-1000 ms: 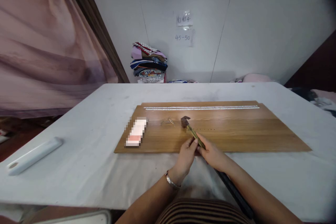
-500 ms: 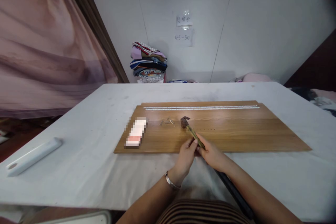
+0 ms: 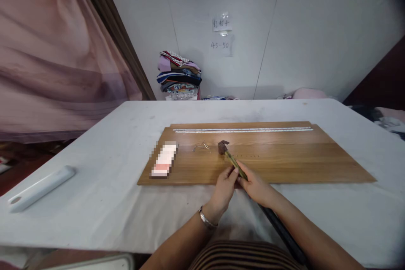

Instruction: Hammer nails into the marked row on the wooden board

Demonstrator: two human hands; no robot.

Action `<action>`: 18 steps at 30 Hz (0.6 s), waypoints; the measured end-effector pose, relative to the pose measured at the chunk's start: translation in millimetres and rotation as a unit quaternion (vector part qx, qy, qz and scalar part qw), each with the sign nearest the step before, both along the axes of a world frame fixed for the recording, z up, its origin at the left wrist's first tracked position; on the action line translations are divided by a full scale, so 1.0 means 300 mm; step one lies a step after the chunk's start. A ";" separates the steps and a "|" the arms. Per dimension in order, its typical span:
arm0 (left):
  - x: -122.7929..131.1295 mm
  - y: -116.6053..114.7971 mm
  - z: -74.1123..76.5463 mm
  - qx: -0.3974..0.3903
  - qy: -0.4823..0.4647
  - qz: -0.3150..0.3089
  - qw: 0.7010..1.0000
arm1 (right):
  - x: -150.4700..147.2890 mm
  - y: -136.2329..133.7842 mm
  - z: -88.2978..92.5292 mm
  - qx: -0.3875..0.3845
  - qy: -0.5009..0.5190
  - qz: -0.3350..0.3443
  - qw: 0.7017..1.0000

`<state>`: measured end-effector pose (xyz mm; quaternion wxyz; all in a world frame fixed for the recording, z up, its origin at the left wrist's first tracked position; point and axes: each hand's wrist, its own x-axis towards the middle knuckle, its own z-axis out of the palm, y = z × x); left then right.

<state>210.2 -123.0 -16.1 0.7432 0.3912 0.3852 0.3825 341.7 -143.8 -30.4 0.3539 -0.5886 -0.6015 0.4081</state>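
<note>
A claw hammer [image 3: 232, 160] with a rusty head, yellowish neck and long black grip slants over the wooden board [image 3: 300, 164]. My right hand [image 3: 257, 186] is closed around its shaft, with the grip running back under my forearm. Against the shaft's left side, my left hand [image 3: 225, 185] is closed too, its thumb and fingers pressed to the hammer beside my right thumb. Left of the hammer head lie several loose nails [image 3: 202, 147]. A row of small dark dots [image 3: 249, 156] marks the board to the right of the head.
Two white marked strips [image 3: 243, 130] run along the board's far edge. A blurred-out flat object [image 3: 164, 160] rests on its left end. The white-covered table [image 3: 104, 147] also bears a white long-handled object [image 3: 41, 190]. Folded clothes [image 3: 179, 76] are stacked by the wall.
</note>
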 end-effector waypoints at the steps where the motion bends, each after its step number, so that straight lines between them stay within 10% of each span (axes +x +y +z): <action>1: 0.000 0.000 0.000 -0.003 -0.001 -0.002 1.000 | -0.001 -0.001 0.002 -0.002 0.000 0.002 1.000; 18: -0.001 -0.001 0.001 -0.003 0.001 -0.003 1.000 | -0.005 -0.007 0.026 -0.003 0.004 0.008 1.000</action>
